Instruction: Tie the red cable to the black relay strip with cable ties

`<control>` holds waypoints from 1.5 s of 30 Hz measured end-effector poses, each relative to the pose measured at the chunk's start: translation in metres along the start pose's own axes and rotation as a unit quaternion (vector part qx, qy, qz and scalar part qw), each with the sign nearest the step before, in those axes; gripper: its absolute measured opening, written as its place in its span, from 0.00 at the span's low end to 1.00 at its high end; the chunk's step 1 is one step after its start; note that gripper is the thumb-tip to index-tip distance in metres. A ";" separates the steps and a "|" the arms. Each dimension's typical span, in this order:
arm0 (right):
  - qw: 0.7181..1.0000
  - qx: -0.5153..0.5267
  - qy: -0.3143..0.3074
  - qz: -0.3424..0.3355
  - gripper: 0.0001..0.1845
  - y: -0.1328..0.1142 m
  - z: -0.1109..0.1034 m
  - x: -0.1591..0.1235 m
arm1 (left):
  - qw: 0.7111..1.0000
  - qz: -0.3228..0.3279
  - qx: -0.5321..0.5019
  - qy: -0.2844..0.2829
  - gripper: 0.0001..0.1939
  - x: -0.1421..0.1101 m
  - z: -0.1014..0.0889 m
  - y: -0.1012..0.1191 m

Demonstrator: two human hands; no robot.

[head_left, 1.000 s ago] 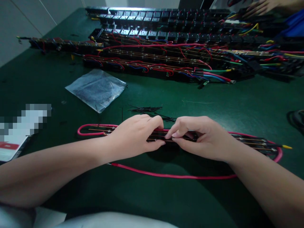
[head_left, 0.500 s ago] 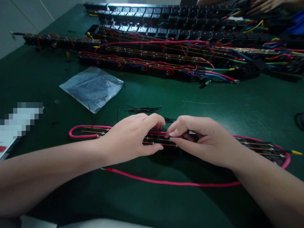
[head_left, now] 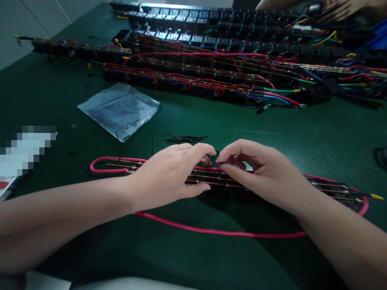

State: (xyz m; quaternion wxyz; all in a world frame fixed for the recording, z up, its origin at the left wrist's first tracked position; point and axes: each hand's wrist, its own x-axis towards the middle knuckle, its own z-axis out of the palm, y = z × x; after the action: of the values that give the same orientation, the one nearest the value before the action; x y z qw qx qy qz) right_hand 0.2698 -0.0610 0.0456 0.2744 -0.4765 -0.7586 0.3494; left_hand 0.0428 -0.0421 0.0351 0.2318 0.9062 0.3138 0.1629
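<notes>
A long black strip [head_left: 229, 186] with bare copper-coloured rods lies across the table in front of me. A thick pink-red cable [head_left: 105, 171] runs along its far side, bends round both ends and passes along its near side. My left hand [head_left: 172, 171] spans the strip's middle, fingers over the far side and thumb apart near the front edge. My right hand [head_left: 256, 167] has thumb and index finger pinched just above the strip, near the left fingertips; what they hold is too small to make out. Thin black cable ties [head_left: 152, 145] stick up left of my left hand.
Loose black cable ties [head_left: 184, 138] lie just behind the strip, near a clear plastic bag [head_left: 119, 110]. Several wired strips [head_left: 181, 80] fill the back of the table. Another person's hand [head_left: 341, 9] is at the far right. A blurred white item [head_left: 21, 161] lies left.
My right hand has lifted slightly off the strip and shifted a little right, still pinched. My left hand has barely moved; the whole view has shifted slightly.
</notes>
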 end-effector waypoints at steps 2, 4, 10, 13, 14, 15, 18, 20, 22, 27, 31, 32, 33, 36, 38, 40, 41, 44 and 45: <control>1.000 0.000 0.001 0.002 0.03 0.000 0.000 0.000 | 1.000 -0.007 -0.008 0.008 0.27 -0.001 0.000 0.000; 1.000 -0.001 -0.003 0.006 0.03 0.000 0.000 0.000 | 1.000 -0.013 -0.010 0.011 0.28 -0.001 0.001 0.000; 1.000 -0.001 -0.003 -0.001 0.02 0.000 0.000 0.000 | 1.000 -0.022 -0.002 0.003 0.24 0.000 -0.002 0.003; 1.000 -0.001 -0.004 -0.009 0.02 0.000 0.000 0.000 | 1.000 -0.027 0.001 -0.012 0.20 0.002 -0.004 0.004; 1.000 0.000 -0.004 -0.011 0.02 0.000 0.000 0.000 | 1.000 -0.025 0.003 -0.016 0.19 0.003 -0.004 0.005; 1.000 0.000 -0.004 -0.012 0.03 0.001 0.000 0.000 | 1.000 -0.022 0.005 -0.018 0.19 0.003 -0.004 0.005; 1.000 -0.001 -0.003 -0.015 0.03 0.001 0.000 0.000 | 1.000 -0.013 0.008 -0.017 0.18 0.003 -0.004 0.005; 1.000 -0.002 -0.005 -0.018 0.02 0.001 0.000 0.000 | 1.000 -0.010 0.006 -0.019 0.17 0.003 -0.004 0.005; 1.000 -0.003 -0.007 -0.021 0.02 0.001 0.000 0.000 | 1.000 -0.008 0.006 -0.020 0.17 0.003 -0.004 0.005; 1.000 -0.005 -0.010 -0.022 0.02 0.000 -0.001 0.000 | 0.999 -0.012 0.007 -0.033 0.17 0.003 -0.006 0.007; 1.000 0.000 -0.005 -0.020 0.02 0.000 0.000 0.000 | 0.999 -0.013 0.008 -0.034 0.17 0.003 -0.007 0.007; 1.000 0.001 -0.004 -0.019 0.02 0.000 0.000 0.000 | 0.999 -0.012 0.008 -0.033 0.17 0.003 -0.007 0.007; 1.000 0.002 -0.004 -0.019 0.02 0.000 0.000 0.000 | 0.999 -0.011 0.008 -0.033 0.17 0.003 -0.006 0.007; 1.000 0.001 -0.002 -0.016 0.02 0.000 -0.001 0.000 | 0.999 -0.012 0.008 -0.034 0.17 0.003 -0.007 0.007; 1.000 -0.004 -0.002 -0.015 0.02 0.000 -0.001 0.000 | 0.999 -0.013 0.007 -0.038 0.16 0.004 -0.007 0.008; 1.000 -0.008 -0.003 -0.013 0.02 -0.001 -0.002 0.000 | 0.999 -0.014 0.006 -0.042 0.16 0.004 -0.007 0.007; 1.000 -0.010 -0.004 -0.012 0.02 -0.001 -0.002 0.000 | 0.999 -0.014 0.006 -0.043 0.16 0.004 -0.007 0.007; 1.000 -0.014 -0.004 -0.008 0.02 -0.002 -0.001 0.000 | 0.999 -0.013 0.006 -0.045 0.16 0.004 -0.008 0.007; 1.000 -0.013 -0.004 -0.008 0.02 -0.002 -0.001 0.000 | 0.999 -0.013 0.006 -0.046 0.16 0.004 -0.008 0.008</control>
State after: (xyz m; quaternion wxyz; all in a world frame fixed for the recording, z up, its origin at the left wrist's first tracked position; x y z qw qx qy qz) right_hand 0.2694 -0.0613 0.0474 0.2681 -0.4724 -0.7682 0.3388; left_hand 0.0462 -0.0422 0.0462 0.2430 0.9098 0.3157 0.1164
